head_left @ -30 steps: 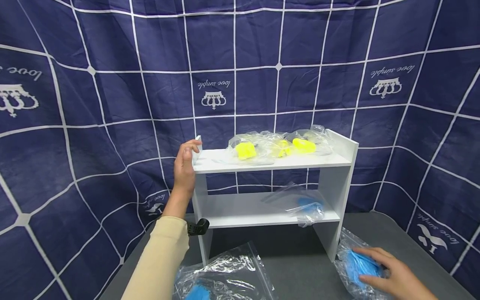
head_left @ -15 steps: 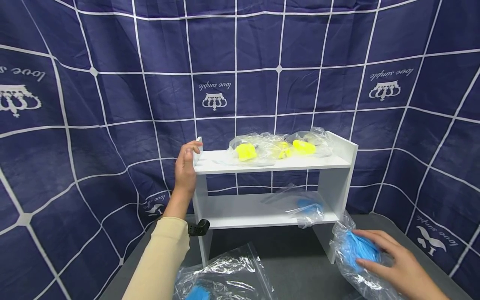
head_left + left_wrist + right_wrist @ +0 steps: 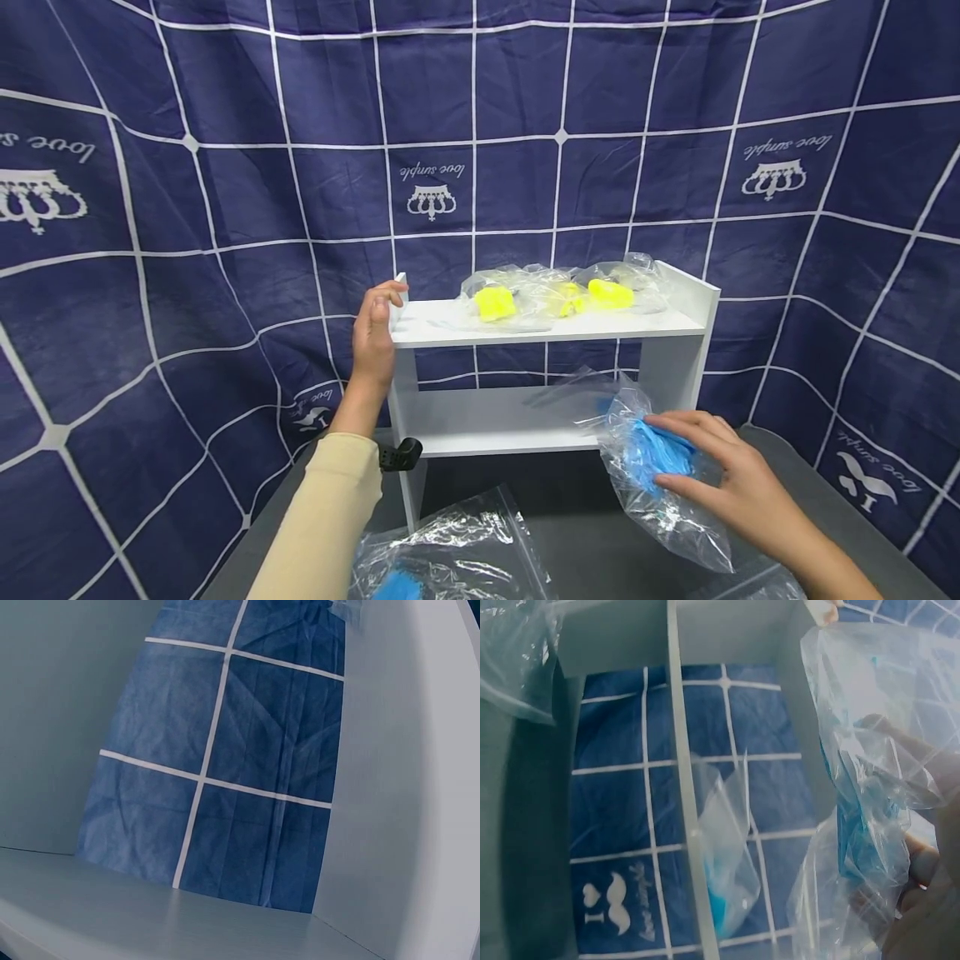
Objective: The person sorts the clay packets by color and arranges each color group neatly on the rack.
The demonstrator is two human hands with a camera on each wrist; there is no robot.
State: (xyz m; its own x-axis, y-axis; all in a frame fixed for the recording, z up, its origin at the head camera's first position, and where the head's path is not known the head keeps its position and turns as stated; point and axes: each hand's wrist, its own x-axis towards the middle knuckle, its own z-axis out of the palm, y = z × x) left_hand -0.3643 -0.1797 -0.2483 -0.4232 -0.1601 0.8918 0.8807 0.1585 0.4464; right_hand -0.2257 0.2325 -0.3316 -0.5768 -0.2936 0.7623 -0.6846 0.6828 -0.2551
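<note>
My left hand (image 3: 375, 342) grips the upper left side panel of a white two-tier shelf (image 3: 480, 417), with fingers over its edge. My right hand (image 3: 727, 475) pinches a clear plastic bag (image 3: 648, 467) with a crumpled blue thing inside, between thumb and fingers. That bag hangs in front of the lower tier's right end and hides part of it. Behind it, another clear bag with something blue (image 3: 720, 877) lies on the lower tier. In the left wrist view, only the shelf's inside (image 3: 390, 787) shows, without the hand.
Clear bags with yellow contents (image 3: 495, 304) lie on the top tier. On the dark grey table (image 3: 577, 517), a zip bag (image 3: 465, 542) with a blue thing lies at the front; part of another clear bag (image 3: 765, 583) shows at front right. A navy gridded curtain (image 3: 517, 183) surrounds the back.
My right hand has lifted the bag with the blue thing off the table and carried it left and up to the lower tier. The left hand stays on the side panel.
</note>
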